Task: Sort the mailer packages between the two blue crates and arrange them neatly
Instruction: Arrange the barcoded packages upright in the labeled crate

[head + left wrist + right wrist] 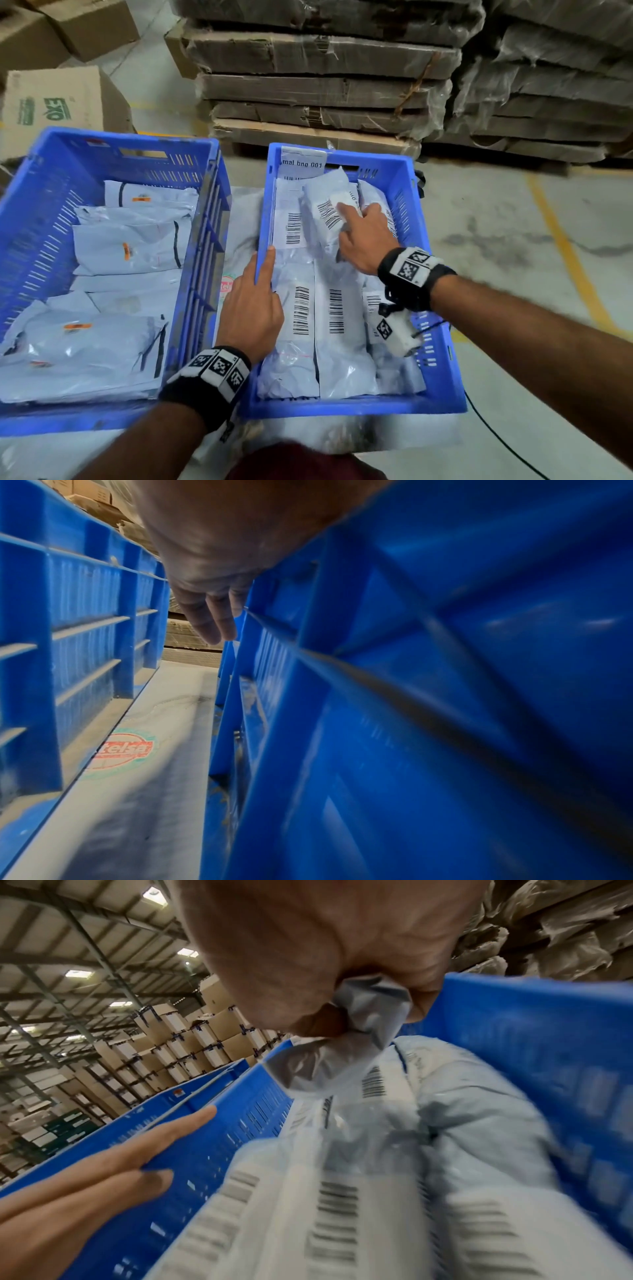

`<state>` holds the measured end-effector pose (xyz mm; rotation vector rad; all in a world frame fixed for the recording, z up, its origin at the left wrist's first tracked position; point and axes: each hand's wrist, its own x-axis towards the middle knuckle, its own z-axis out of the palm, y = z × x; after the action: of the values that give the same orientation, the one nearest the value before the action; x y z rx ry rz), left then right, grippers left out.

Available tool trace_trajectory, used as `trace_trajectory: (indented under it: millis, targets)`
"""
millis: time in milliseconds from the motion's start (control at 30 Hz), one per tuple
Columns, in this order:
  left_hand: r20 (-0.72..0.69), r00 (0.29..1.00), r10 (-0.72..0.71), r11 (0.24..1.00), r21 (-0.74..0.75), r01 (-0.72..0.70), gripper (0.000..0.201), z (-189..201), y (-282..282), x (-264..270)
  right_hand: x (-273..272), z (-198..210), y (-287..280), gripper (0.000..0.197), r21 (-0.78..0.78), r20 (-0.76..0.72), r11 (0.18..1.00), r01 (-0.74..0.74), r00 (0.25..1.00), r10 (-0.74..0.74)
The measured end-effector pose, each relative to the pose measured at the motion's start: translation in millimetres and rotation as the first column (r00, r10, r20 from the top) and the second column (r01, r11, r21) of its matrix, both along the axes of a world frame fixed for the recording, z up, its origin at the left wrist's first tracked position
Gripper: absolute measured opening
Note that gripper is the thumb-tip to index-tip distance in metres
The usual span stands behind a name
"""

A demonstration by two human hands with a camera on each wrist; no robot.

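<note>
The right hand [364, 240] is pinching a grey mailer [329, 209] in the right crate [442, 359], its fingertips hidden in crumpled plastic. The left hand [251, 308] is pressing straight fingers on that crate's left rim; its palm is lying out of sight.

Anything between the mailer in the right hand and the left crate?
The right hand grips a mailer inside the right crate. Toward the left crate stand both crates' adjoining walls, and the left hand rests on the right crate's near rim. Lifted above them, nothing visible blocks.
</note>
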<state>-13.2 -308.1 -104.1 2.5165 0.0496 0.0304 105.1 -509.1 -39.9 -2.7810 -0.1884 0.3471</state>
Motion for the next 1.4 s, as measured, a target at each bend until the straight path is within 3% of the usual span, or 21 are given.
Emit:
trace_trajectory:
  millis: [133, 267, 467, 767, 1000, 1133, 1267, 1333, 1400]
  targets:
    - [0.012, 1.000, -0.009, 1.000, -0.005, 0.009, 0.072, -0.4, -0.6, 0.2, -52.0, 10.6, -50.4, 0.061, -0.103, -0.191, 0.995, -0.003, 0.981, -0.017]
    - [0.011, 1.000, -0.011, 1.000, -0.007, 0.011, 0.072, -4.3, -0.1, 0.5, -81.3, 9.8, -62.1, 0.066, -0.278, -0.417, 0.959, -0.061, 0.907, -0.063]
    - [0.019, 1.000, -0.014, 1.000, 0.012, 0.014, 0.072, -5.1, 0.5, -0.1, -63.7, -15.1, -31.5, 0.102, -0.319, -0.237, 0.948, 0.018, 0.967, -0.098]
    - [0.044, 0.999, -0.009, 1.000, 0.023, 0.008, 0.071, -5.4, 0.6, 0.0, -89.4, -18.6, -44.0, 0.100, -0.412, -0.311, 0.909, -0.060, 0.947, -0.078]
    - [0.038, 0.999, -0.010, 1.000, -0.006, 0.011, 0.072, -0.1, 0.2, -1.6, -106.7, -17.8, -51.9, 0.075, -0.455, -0.401, 0.886, -0.095, 0.910, -0.108]
    - [0.041, 0.999, -0.020, 1.000, -0.001, 0.020, 0.072, -2.8, 1.1, -0.1, -93.9, 2.0, -41.5, 0.058, -0.512, -0.424, 0.821, -0.252, 0.905, 0.013]
    - [0.014, 1.000, -0.015, 1.000, 0.027, 0.014, 0.072, -1.3, 0.9, -0.7, -91.1, -1.9, -18.6, 0.075, -0.522, -0.178, 0.813, -0.258, 0.965, 0.192]
    - [0.008, 1.000, -0.017, 0.999, 0.033, 0.017, 0.072, 0.1, 0.9, -1.4, -90.1, -15.5, -10.5, 0.091, -0.504, -0.231, 0.809, -0.301, 0.950, 0.210]
    - [0.006, 1.000, -0.020, 0.999, 0.030, 0.020, 0.073, 0.1, 1.2, -1.7, -84.9, -24.8, -10.0, 0.094, -0.523, -0.284, 0.806, -0.276, 0.949, 0.140]
